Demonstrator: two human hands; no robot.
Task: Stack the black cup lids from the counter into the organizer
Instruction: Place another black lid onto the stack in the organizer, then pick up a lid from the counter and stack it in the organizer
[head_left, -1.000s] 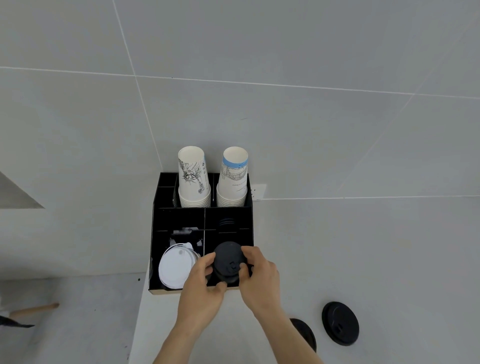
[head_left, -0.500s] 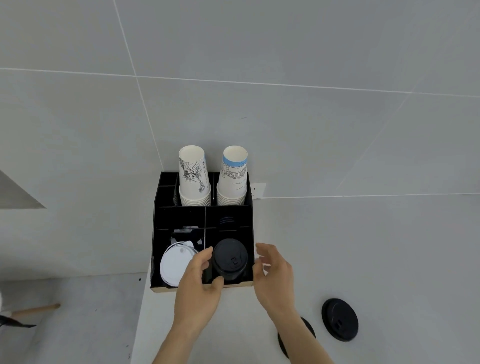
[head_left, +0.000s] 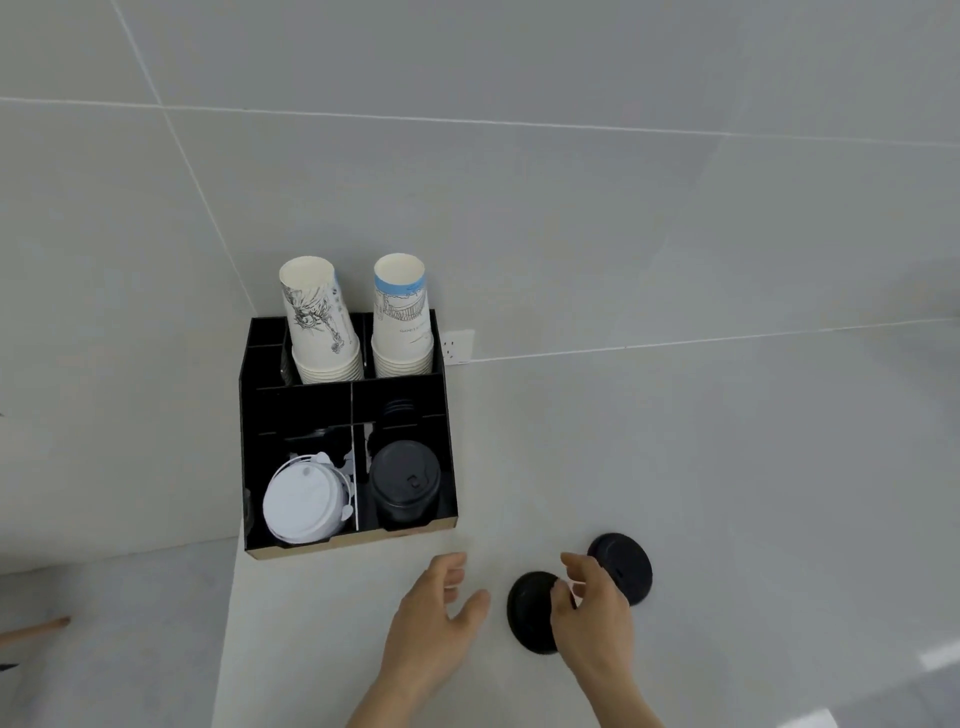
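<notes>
Now the right hand (head_left: 589, 605) is down over the nearer of two flat round black plastic cup lids (head_left: 532, 610) on the pale grey counter (head_left: 727, 467), thumb and fingers curled at its right edge but not clamped; whether they touch the rim I cannot tell. Just beyond it lies the second black lid (head_left: 631, 564), partly hidden behind those fingers. The left hand (head_left: 434, 618) hovers empty to the left, fingers spread, well clear of both lids.

Up on the far left stands the black compartmented organizer (head_left: 452, 415), with a tall stack of black lids (head_left: 405, 480) in its near right compartment and a stack of white lids (head_left: 304, 504) in the near left one. Two stacks of white paper cups (head_left: 358, 322) stand upside down at the back.

Here is the risk. A thin lid lying flat on a smooth counter gives little to grip, so a pinch may skid it away or nudge the neighbour. That black stack already rises above the organizer wall; a lid set on it off-centre could tilt it or slide off. And the counter edge runs close on the left, so a fumbled lid could drop to the floor.
</notes>
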